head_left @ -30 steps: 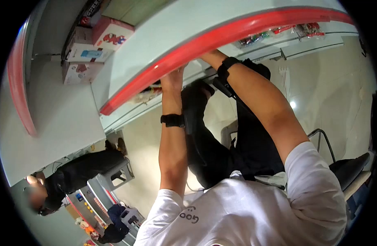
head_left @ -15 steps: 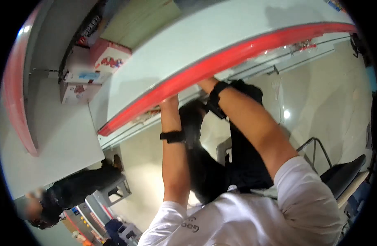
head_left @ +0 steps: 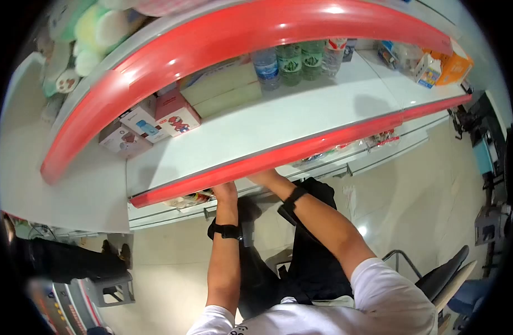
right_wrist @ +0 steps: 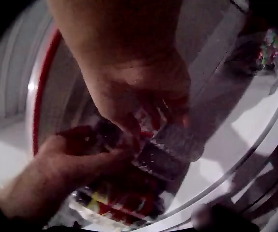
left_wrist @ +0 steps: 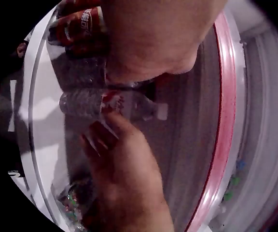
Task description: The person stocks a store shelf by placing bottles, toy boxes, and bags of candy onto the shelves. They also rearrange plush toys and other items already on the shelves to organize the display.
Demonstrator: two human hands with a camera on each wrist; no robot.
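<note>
In the head view, my left hand (head_left: 225, 191) and right hand (head_left: 265, 177) reach under the red shelf edge (head_left: 301, 147), their fingertips hidden. A clear bottle with a red label (left_wrist: 112, 102) lies on its side on the lower shelf in the left wrist view. My right hand (left_wrist: 129, 169) touches its label there; in the right wrist view, the bent fingers of my right hand (right_wrist: 139, 92) curl over clear plastic. My left hand (right_wrist: 62, 159) extends towards the same spot, fingers partly in shadow; whether it grips is unclear. Dark bottles with red labels (left_wrist: 78, 26) lie beyond my left hand.
Above the hands, the middle shelf (head_left: 267, 131) carries boxes (head_left: 177, 114), several upright bottles (head_left: 290, 66) and an orange package (head_left: 454, 64). Plush toys (head_left: 92, 33) stand above. Wrapped candies (left_wrist: 72, 203) lie beside the lying bottle. A stool (head_left: 112, 290) and another person's legs (head_left: 66, 259) are at left.
The head view has shifted, showing more of the upper shelves, with arms and red edge lower in the picture. Both hands stay under the edge.
</note>
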